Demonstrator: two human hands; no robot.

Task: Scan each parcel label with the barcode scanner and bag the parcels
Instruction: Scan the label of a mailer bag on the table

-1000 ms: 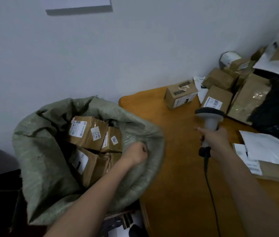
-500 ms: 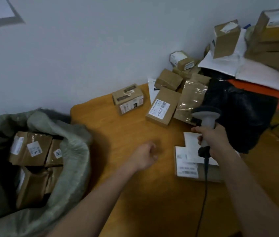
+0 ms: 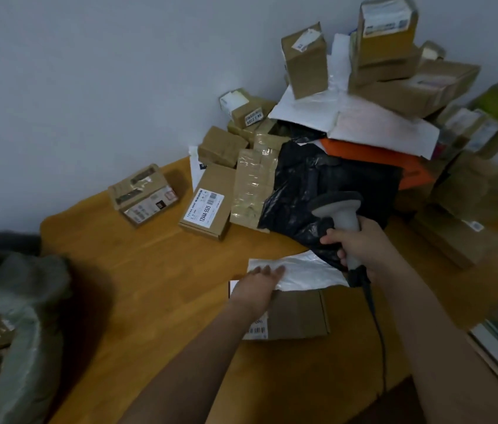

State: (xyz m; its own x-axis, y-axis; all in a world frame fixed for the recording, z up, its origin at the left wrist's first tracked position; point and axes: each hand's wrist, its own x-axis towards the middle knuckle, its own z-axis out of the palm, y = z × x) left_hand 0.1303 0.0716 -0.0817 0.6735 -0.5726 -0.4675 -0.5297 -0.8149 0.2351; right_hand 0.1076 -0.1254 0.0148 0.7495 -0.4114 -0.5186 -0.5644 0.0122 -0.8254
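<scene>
My right hand [image 3: 360, 249] grips the handle of a grey barcode scanner [image 3: 340, 209], whose head sits over a black plastic parcel [image 3: 318, 185]. My left hand [image 3: 260, 286] lies with straight fingers on the left edge of a white poly mailer [image 3: 305, 270]. The mailer rests on a flat brown box [image 3: 299, 313] with a barcode label at its near left corner. A woven grey-green sack [image 3: 24, 316] with brown parcels inside stands at the left edge.
On the wooden table [image 3: 149, 286] lie a small box [image 3: 142, 195] and a labelled flat box [image 3: 208, 203]. A high pile of boxes and mailers [image 3: 379, 96] fills the back right corner against the wall. The scanner cable [image 3: 379, 338] trails towards me.
My left hand left the sack, crossed the table to the right and now rests on the white mailer. The view swung right; the scanner hand stayed over the parcels.
</scene>
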